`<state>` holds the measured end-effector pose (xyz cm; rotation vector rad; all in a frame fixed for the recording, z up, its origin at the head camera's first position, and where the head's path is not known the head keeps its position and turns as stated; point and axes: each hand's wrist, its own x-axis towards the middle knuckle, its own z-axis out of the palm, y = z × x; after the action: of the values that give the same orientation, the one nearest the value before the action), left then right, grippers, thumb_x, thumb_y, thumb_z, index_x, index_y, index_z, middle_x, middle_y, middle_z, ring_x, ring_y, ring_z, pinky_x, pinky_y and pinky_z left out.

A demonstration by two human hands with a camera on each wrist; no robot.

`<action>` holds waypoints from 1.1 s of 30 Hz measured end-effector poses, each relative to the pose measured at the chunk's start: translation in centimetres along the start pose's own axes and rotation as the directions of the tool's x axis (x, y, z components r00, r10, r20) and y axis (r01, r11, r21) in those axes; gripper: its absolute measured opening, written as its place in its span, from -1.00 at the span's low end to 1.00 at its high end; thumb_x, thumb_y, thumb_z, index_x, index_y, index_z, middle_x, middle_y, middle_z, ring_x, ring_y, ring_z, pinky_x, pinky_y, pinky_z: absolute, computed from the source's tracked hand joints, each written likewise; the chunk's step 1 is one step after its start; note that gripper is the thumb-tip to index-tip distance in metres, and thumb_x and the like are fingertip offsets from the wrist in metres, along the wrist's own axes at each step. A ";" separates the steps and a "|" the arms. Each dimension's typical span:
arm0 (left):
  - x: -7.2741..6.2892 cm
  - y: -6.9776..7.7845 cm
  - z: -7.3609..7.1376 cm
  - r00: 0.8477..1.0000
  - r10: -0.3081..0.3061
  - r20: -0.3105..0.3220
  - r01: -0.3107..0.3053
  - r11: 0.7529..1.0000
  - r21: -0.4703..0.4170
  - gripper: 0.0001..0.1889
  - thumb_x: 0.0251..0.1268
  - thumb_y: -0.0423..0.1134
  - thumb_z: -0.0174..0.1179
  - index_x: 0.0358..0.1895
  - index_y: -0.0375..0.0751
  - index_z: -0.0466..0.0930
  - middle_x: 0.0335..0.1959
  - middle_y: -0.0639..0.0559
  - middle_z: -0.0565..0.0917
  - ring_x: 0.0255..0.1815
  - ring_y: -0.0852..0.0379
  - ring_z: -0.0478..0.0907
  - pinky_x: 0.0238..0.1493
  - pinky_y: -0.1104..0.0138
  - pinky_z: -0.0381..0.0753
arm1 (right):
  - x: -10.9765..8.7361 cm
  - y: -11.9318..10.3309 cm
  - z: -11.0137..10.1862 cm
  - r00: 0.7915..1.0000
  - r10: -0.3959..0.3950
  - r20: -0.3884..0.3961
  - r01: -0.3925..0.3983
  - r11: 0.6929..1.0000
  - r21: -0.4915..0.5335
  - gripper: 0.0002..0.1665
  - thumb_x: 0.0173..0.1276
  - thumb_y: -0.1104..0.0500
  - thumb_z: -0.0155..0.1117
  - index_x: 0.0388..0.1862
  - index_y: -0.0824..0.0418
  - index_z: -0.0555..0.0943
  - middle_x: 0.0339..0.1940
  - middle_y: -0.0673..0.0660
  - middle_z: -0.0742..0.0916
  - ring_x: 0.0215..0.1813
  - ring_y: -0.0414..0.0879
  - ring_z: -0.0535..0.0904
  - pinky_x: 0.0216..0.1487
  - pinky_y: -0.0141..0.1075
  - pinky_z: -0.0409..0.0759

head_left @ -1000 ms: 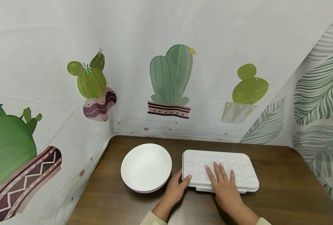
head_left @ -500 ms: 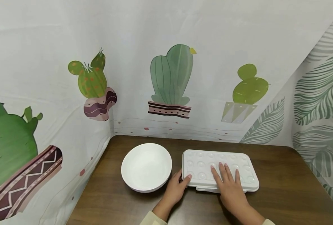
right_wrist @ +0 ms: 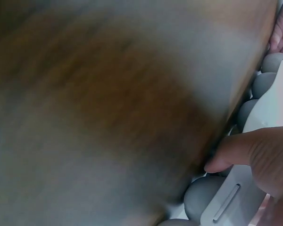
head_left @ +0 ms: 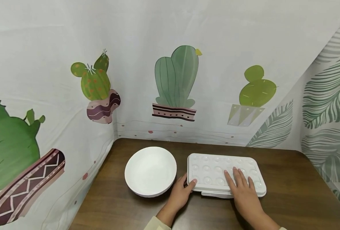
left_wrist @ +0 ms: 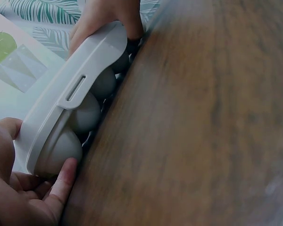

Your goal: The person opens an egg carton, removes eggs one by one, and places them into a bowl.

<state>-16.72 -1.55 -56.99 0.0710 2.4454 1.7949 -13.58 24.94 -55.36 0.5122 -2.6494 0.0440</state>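
Observation:
A white egg storage box (head_left: 205, 175) with rows of round bumps on its lid lies on the table, lid down over its base. My left hand (head_left: 179, 193) holds the box's left front corner, thumb on the lid's edge. In the left wrist view a finger of that hand touches a rounded grey cup (left_wrist: 61, 153) under the lid. My right hand (head_left: 245, 193) rests on the lid's right half with fingers spread. Its thumb (right_wrist: 238, 150) hangs over the front side, beside a slotted clip (right_wrist: 226, 202) in the right wrist view. Another slotted clip (left_wrist: 75, 89) shows in the left wrist view.
Just left of the box stands a white round bowl (head_left: 150, 172), close to my left hand. Both sit on a dark brown wooden table (head_left: 296, 185). Behind it hangs a white cloth (head_left: 216, 48) printed with cacti and leaves.
My right hand has slid to the right along the lid, from about its middle to its right half. The left hand keeps its hold at the corner; box and bowl stay put.

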 end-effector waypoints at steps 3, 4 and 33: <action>0.0 0.0 0.0 1.000 -0.002 -0.005 0.002 1.000 0.001 -0.27 0.40 0.16 0.18 0.48 -0.22 0.36 0.10 -0.16 0.59 -0.34 0.31 0.60 -0.24 0.44 0.61 | 0.0 0.2 0.1 0.999 -0.024 -0.021 0.024 0.999 -0.024 0.01 -0.06 0.51 0.37 0.47 0.17 0.40 0.37 0.46 0.50 0.40 0.37 0.42 0.18 0.38 0.44; 0.0 0.0 0.0 1.000 -0.004 -0.006 0.004 1.000 0.002 -0.27 0.39 0.17 0.18 0.48 -0.22 0.36 0.11 -0.16 0.59 -0.34 0.31 0.60 -0.24 0.44 0.61 | 0.0 0.3 0.1 0.999 -0.030 -0.026 0.029 0.999 -0.029 0.00 -0.06 0.51 0.36 0.46 0.18 0.40 0.35 0.46 0.51 0.39 0.37 0.42 0.18 0.37 0.45; 0.0 -0.2 0.1 1.000 -0.010 -0.010 0.010 0.999 0.042 -0.25 0.40 0.19 0.17 0.48 -0.22 0.35 0.08 -0.15 0.60 -0.37 0.30 0.59 -0.22 0.41 0.58 | 0.1 0.1 -0.5 0.996 -0.064 0.056 0.069 0.994 -0.090 -0.03 0.04 0.51 0.37 0.49 0.22 0.32 0.41 0.48 0.47 0.41 0.37 0.46 0.16 0.37 0.50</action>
<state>-16.73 -1.48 -57.22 0.0538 2.4858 1.7437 -13.53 25.09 -54.82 0.5782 -2.6685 -0.1126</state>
